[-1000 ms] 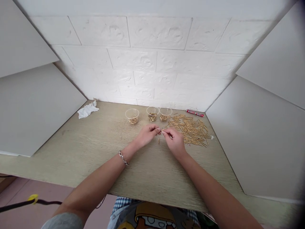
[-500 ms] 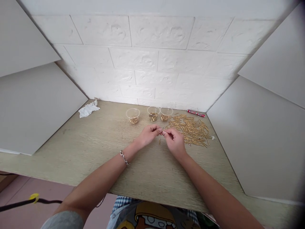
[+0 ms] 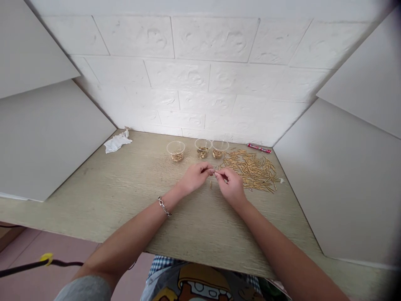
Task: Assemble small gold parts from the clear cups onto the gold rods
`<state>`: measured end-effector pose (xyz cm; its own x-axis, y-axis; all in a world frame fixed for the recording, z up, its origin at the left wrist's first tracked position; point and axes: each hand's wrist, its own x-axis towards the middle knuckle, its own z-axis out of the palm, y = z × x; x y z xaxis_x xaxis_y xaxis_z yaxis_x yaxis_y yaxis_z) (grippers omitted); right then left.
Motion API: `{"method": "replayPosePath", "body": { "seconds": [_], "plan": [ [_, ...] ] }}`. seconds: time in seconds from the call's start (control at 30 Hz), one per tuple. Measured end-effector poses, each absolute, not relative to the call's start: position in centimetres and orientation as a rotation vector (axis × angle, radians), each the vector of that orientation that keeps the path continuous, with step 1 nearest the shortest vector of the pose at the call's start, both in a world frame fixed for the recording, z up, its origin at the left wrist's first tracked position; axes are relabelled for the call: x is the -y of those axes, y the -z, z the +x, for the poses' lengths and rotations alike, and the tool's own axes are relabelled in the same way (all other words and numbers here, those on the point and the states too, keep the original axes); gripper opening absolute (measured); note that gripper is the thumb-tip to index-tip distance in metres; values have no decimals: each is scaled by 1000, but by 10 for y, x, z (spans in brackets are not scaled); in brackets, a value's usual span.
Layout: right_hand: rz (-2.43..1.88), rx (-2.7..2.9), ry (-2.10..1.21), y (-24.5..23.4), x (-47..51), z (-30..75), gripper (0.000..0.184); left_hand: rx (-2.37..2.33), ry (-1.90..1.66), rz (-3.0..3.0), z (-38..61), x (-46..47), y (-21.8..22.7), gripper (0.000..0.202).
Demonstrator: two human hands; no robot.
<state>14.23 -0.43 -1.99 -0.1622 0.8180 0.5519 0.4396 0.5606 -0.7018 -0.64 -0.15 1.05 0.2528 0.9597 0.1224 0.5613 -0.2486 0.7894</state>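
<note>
My left hand [image 3: 196, 177] and my right hand [image 3: 231, 184] meet fingertip to fingertip above the table, both closed in a pinch. Whatever sits between the fingertips is too small and too covered to name. Just below them, a single thin brass-coloured pin [image 3: 211, 184] lies on the tabletop. To the right of my right hand spreads a loose pile of slim gold-coloured pins [image 3: 250, 169]. Beyond the hands stand three clear plastic cups: a left cup [image 3: 176, 151], a middle cup [image 3: 203, 149] and a right cup [image 3: 220, 149], each holding small gold-coloured pieces.
A crumpled white tissue [image 3: 118, 142] lies at the back left. By the right panel rests a red wrapped stick [image 3: 259, 148]. White boards [image 3: 56, 138] flank the wooden table [image 3: 125, 184], and a white brick-pattern wall [image 3: 191, 75] closes the back. Tiny specks dot the table near the left cup.
The view has shifted very slightly. Both hands stay pinched together in nearly the same place, with only a small movement at the fingertips.
</note>
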Motion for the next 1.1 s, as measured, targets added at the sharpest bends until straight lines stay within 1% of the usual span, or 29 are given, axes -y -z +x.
{"method": "replayPosePath", "body": {
  "seconds": [0.37, 0.73, 1.1],
  "plan": [
    [-1090, 1667, -646, 18, 2, 143, 11, -1211, -957, 1492, -1, -2, -3, 24],
    [-1052, 1763, -471, 22, 1, 146, 12, -1137, -961, 1312, 0, -3, -3, 27],
    [-1109, 1754, -430, 19, 3, 146, 12, -1191, -913, 1439, -2, -3, -3, 26]
  ]
}}
